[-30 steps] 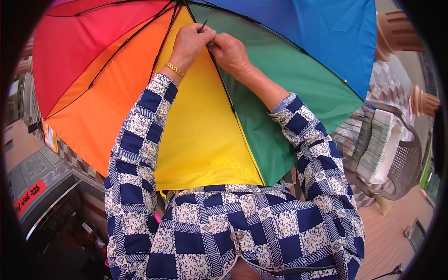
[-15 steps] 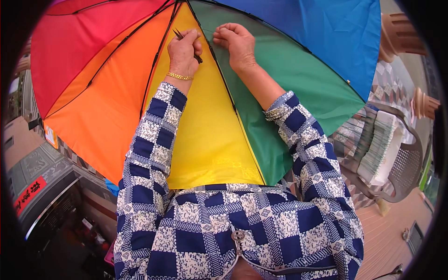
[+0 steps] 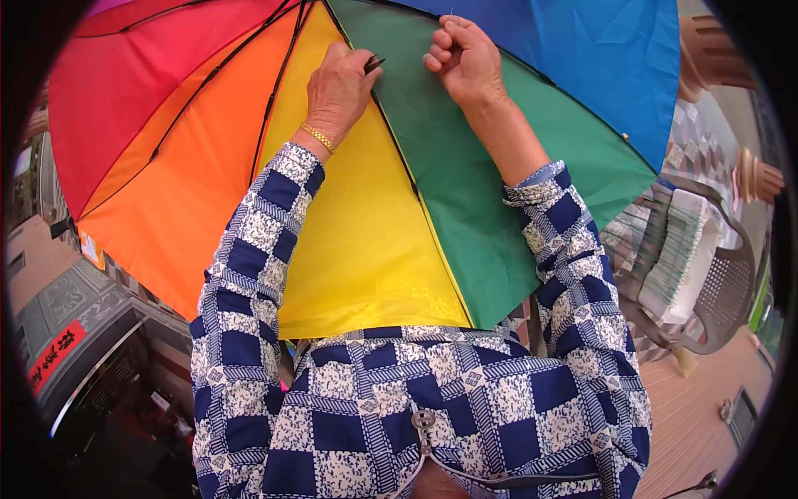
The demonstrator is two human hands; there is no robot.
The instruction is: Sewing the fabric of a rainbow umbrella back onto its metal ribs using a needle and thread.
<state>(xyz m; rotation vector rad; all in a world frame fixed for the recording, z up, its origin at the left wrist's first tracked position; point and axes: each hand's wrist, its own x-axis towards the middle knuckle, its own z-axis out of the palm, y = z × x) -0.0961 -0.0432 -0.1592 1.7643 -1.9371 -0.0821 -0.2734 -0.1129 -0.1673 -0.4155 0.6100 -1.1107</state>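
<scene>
A rainbow-coloured umbrella [image 3: 366,266] is spread open before me, with its inside and dark ribs facing me. My left hand [image 3: 339,93] is closed around small black thread snips [image 3: 375,63], whose dark tips poke out by the thumb. It rests near the rib [image 3: 394,143] between the yellow and green panels. Farther right and higher, my right hand [image 3: 472,65] pinches a thin sewing needle [image 3: 451,11], only a sliver of which shows. That hand is over the green panel, close to the blue one. Any thread is too fine to make out.
At the right, a grey-brown plastic chair [image 3: 736,287] carries a white block [image 3: 686,254] with many thin greenish strands. Behind it stand reddish-brown pillars [image 3: 719,54]. A red banner [image 3: 56,358] hangs at the lower left beside a dark doorway.
My right hand has moved right and up, away from the left. My left hand has turned and shifted slightly right, with the snips now mostly hidden in it. The umbrella has shifted slightly.
</scene>
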